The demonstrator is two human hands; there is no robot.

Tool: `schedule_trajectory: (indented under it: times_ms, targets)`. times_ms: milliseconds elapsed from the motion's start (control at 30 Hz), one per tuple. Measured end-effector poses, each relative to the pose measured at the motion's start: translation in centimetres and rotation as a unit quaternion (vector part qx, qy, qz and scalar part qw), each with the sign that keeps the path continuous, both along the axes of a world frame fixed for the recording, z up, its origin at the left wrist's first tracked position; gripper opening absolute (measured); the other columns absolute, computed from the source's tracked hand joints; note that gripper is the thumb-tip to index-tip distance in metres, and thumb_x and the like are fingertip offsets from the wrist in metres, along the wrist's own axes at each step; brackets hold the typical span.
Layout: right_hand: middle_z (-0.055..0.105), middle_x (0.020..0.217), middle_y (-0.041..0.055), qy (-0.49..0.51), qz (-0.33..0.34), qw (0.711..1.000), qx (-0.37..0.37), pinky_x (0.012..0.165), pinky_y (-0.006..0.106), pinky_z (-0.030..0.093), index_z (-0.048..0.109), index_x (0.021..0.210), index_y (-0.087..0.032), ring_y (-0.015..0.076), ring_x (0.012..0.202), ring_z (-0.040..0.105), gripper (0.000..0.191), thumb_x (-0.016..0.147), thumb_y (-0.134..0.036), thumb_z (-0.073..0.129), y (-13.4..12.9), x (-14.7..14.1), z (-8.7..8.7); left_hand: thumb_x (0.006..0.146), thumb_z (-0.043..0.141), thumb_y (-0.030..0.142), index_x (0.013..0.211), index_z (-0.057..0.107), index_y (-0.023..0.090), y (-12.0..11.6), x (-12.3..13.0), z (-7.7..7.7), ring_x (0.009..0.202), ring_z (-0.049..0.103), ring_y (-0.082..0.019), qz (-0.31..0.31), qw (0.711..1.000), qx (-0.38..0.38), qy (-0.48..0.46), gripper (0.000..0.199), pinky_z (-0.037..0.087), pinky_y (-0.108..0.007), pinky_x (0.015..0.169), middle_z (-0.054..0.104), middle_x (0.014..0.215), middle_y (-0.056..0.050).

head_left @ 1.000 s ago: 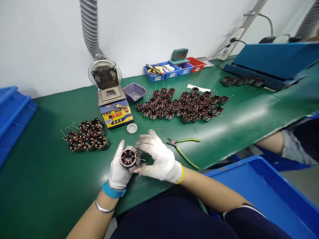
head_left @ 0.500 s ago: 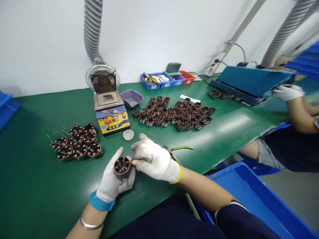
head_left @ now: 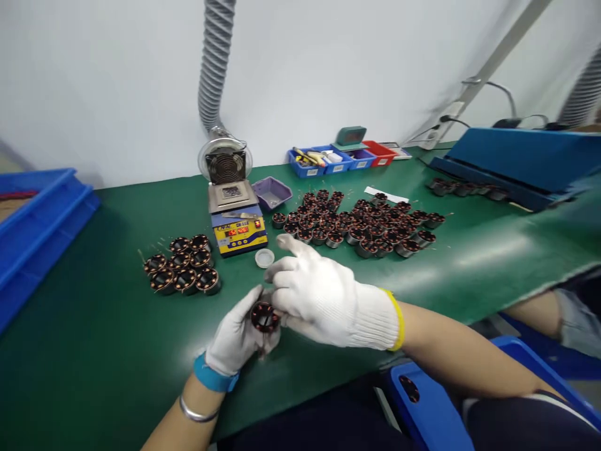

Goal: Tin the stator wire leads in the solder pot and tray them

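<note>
My left hand (head_left: 237, 341), in a white glove with a blue wrist band, is wrapped round a round black motor stator (head_left: 265, 317) with copper windings. Its open end faces up, and thin wires hang at its lower side. My right hand (head_left: 314, 291), gloved in white with a yellow cuff, is at the stator's right rim; its thumb and fingers are closed there, and whatever they pinch is too small to make out. Behind the hands stands a yellow and blue heating unit (head_left: 240, 236) with a lit display. A small white dish (head_left: 265, 258) lies in front of it.
Stators stand in a group (head_left: 185, 260) at left and a larger group (head_left: 357, 222) at right. A purple tray (head_left: 272, 193), small blue bins (head_left: 307, 169) and a red bin (head_left: 379, 153) sit behind. Blue crates (head_left: 51, 219) are at far left. Another person's leg (head_left: 539, 313) shows at right.
The view has swung left, so things appear further right. The held stator has turned, its wires now hanging below. The green-handled pliers are no longer visible, and a stator shows in the blue crate below.
</note>
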State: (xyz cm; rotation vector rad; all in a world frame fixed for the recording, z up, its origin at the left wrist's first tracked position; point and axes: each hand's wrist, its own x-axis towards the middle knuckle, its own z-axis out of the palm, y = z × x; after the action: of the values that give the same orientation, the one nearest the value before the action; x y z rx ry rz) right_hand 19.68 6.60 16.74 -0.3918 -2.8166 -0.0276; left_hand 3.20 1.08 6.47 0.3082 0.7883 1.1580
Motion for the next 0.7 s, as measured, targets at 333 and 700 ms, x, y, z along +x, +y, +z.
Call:
schedule_trajectory:
  times_ms: [333, 700]
  targets:
    - [0.068, 0.089, 0.0051, 0.059, 0.047, 0.997, -0.010, 0.118, 0.057, 0.026, 0.068, 0.084, -0.022, 0.0236, 0.100, 0.060, 0.011, 0.082, -0.021, 0.057, -0.5, -0.4, 0.7, 0.075, 0.071, 0.058, 0.082, 0.070, 0.019, 0.0, -0.8, 0.7, 0.072, 0.067, -0.024, -0.040, 0.989, 0.097, 0.104, 0.041, 0.057, -0.037, 0.064, 0.068, 0.076, -0.009]
    - [0.066, 0.120, 0.0085, 0.278, -0.105, 0.909, -0.294, 0.100, 0.040, 0.051, 0.060, 0.119, -0.022, 0.0235, 0.116, 0.061, 0.039, 0.082, -0.033, 0.068, -0.4, 3.8, -5.1, 0.079, 0.058, 0.070, 0.092, 0.072, 0.012, -1.2, -0.5, -0.3, 0.026, 0.039, -0.010, -0.136, 0.984, 0.095, 0.068, 0.061, 0.026, -0.020, 0.026, 0.060, 0.049, -0.003]
